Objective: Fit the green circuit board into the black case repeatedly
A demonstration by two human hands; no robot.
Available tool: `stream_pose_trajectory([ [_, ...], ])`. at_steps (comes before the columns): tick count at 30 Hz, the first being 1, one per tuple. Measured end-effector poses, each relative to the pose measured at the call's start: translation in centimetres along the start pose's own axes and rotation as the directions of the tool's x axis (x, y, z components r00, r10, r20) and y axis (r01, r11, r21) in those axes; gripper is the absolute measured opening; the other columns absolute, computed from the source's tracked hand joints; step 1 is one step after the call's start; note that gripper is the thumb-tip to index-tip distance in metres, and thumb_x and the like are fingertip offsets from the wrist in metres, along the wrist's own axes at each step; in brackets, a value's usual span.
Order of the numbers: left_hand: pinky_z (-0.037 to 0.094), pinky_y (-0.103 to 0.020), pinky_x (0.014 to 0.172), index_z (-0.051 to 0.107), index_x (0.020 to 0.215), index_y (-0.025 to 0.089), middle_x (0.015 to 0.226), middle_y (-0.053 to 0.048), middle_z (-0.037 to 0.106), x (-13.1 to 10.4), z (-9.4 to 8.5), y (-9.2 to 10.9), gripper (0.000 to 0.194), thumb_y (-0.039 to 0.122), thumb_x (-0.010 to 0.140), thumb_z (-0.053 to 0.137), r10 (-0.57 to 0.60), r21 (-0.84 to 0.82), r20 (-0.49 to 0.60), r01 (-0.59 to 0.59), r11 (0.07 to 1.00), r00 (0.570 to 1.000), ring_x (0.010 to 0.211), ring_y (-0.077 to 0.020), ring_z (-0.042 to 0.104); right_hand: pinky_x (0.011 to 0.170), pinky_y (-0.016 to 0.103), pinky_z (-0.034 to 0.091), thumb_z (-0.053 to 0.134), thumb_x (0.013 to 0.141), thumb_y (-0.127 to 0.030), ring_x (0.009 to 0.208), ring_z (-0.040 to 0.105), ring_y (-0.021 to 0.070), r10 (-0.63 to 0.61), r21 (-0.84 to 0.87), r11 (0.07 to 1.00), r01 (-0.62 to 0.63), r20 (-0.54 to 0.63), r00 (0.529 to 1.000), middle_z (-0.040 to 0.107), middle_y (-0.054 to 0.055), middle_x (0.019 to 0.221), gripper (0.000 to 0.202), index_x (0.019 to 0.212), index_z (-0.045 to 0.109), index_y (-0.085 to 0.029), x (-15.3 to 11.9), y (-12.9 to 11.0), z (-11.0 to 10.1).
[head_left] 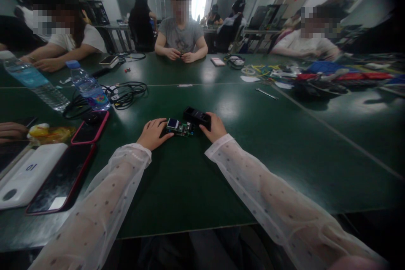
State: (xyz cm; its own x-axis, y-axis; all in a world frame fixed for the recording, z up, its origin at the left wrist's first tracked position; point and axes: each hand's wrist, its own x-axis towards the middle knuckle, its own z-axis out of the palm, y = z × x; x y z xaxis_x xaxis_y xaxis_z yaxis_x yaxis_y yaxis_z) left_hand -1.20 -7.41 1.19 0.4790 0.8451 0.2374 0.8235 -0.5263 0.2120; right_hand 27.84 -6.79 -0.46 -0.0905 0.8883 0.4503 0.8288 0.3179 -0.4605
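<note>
My left hand [154, 133] rests low over the green table, with its thumb and fingers closed round the left end of a small green circuit board [182, 128]. A little square display sits on that board's left part, and small components show at its right end. In my right hand [215, 128] is the right end of a black plastic casing [196, 116], which lies just behind and to the right of the board. Board and casing are very close together; whether they touch, I cannot tell. Sheer dotted sleeves cover both my forearms.
Left of me lie a phone [63, 179], a white power bank [34, 173], a pink-cased phone [90, 127], bottles [90, 86] and coiled black cables [126, 95]. A wrench [266, 94] and piled wires [332, 80] lie right. Several people sit around; another person's hand [12, 130] is at far left.
</note>
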Motion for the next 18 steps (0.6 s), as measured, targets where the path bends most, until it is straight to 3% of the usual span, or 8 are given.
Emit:
stream_pose_trajectory([
  [18, 0.03, -0.046, 0.106, 0.045, 0.133, 0.022, 0.138, -0.01, 0.047, 0.11, 0.35, -0.19, 0.054, 0.057, 0.092, 0.04, -0.003, -0.005, -0.016, 0.003, 1.0, 1.0, 0.128, -0.0283, 0.04, 0.093, 0.058, 0.045, 0.059, 0.077, -0.032, 0.11, 0.055, 0.0363, -0.017, 0.001, 1.0, 0.017, -0.005, 1.0, 0.056, 0.019, 0.12, 0.055, 0.127, 0.043, -0.016, 0.04, -0.16, -0.14],
])
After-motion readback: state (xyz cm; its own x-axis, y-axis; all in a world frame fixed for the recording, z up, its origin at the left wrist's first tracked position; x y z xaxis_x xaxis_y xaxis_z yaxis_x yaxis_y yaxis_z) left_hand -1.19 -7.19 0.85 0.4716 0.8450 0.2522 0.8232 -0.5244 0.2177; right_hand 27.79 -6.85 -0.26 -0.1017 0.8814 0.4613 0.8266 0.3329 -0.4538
